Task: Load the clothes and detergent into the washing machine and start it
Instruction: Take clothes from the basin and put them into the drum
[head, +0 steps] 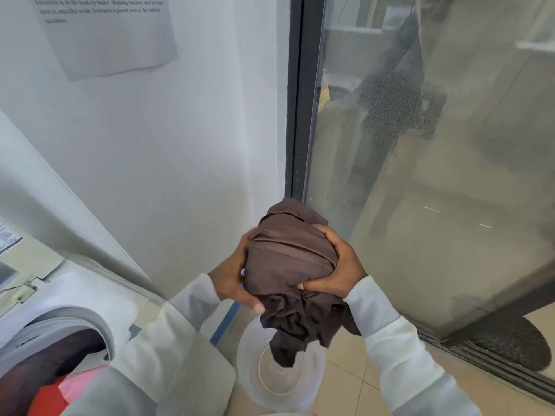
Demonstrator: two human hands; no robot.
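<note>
A bunched dark brown garment (292, 265) hangs in the air between both hands, its loose end dangling over a clear plastic tub (249, 373) on the floor. My left hand (232, 280) grips its left side, fingers curled round the cloth. My right hand (338, 267) grips its right side, thumb pressed underneath. The washing machine (60, 298) stands at the lower left, its round opening (45, 358) showing, with red and pink clothes (60, 391) at its lower edge.
A white wall (180, 145) with a taped paper note (108, 31) rises behind. A sliding glass door (435, 145) with a dark frame runs along the right, its track on the beige tiled floor (354, 367).
</note>
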